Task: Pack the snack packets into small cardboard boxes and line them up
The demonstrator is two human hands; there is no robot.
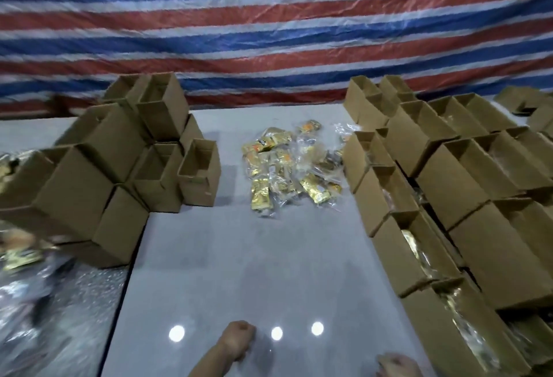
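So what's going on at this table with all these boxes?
A person is packing snack packets into small cardboard boxes. The loose pile lies in the middle of the grey table; empty boxes are stacked left, filled boxes lined up right. The left hand is an empty fist near the front edge; the right hand is mostly out of frame.

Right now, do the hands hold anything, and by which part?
Left hand is a bare fist, holding nothing. Right hand is cut off; cannot tell.

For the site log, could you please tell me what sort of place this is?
Probably a makeshift packing area: open cardboard boxes stacked either side of a grey table, loose gold snack packets piled between them, and a striped tarpaulin hung behind.
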